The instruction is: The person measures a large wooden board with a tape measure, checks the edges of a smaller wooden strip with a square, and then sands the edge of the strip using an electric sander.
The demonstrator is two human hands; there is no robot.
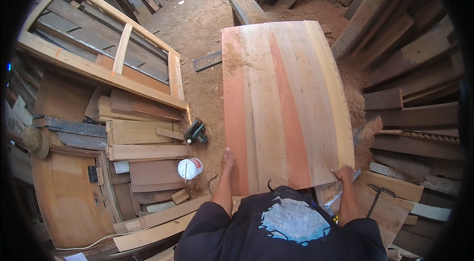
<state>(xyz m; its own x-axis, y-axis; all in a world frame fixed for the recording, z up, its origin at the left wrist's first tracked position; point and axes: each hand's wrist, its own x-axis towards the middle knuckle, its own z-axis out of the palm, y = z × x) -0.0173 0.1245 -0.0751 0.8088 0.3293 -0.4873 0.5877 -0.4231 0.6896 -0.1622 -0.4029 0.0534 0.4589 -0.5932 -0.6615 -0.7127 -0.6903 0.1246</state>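
Wooden panel point(266, 113), broad and built of joined strips, fills the center of the frame, its near end reaching the lower middle. A worker's left hand point(227, 160) is closed at the panel's left edge and the right hand point(342, 174) is curled over its lower right corner; any fingers beneath the wood are hidden. With the grip confined to the near end and the support underneath mostly out of sight, an uneven lift could twist the panel, or a sideways pull could set its far end sliding. Loose dust could make the hold slippery, and raw edges could leave splinters. At center left, a dark handheld power tool point(196, 131) and a white bucket point(190, 168) sit near the panel's left side, where a careless step or swing could tip the bucket. Tapering salmon-red strips alternate with pale tan ones, a yellowish band follows the right edge, and the flat face looks smooth beneath sawdust point(234, 58) crumbs at its upper left. Reddish shavings point(353, 76) drift in fluffy heaps at upper right, against rough, weathered planks point(365, 14). Across the upper left, a pale wooden frame point(122, 48) shows crisp rectangular openings beside the brown earth floor point(202, 14).
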